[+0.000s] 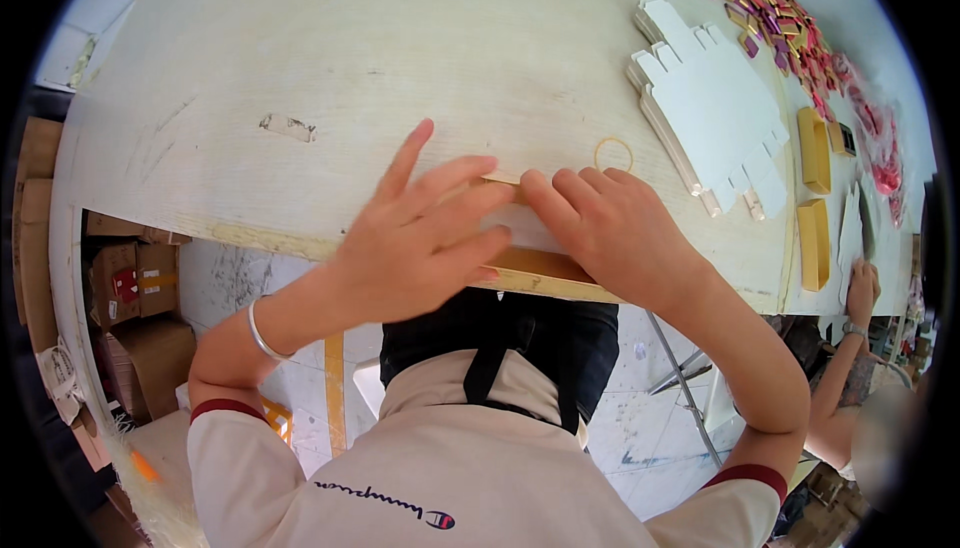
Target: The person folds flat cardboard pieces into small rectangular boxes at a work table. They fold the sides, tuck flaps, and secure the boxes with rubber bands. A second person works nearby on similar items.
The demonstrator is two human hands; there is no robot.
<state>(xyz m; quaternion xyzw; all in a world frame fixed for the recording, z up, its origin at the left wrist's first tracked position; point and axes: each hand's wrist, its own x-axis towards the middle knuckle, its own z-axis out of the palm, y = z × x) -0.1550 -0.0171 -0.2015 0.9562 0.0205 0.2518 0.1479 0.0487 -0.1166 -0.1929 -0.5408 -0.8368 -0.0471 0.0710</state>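
Left hand (415,233): fingers spread, unclenched, over a shallow gold cardboard tray (548,265); contact uncertain. Tray: at the pale wooden bench's (250,63) near edge, apparently part-formed. Right hand (620,233): fingers curled, grasping the tray's right part. Notched white card blanks (720,113): stacked flat, rightward, seemingly left to fold. Two rectangular gold cardboard boxes (815,245): toward right edge, apparently formed.
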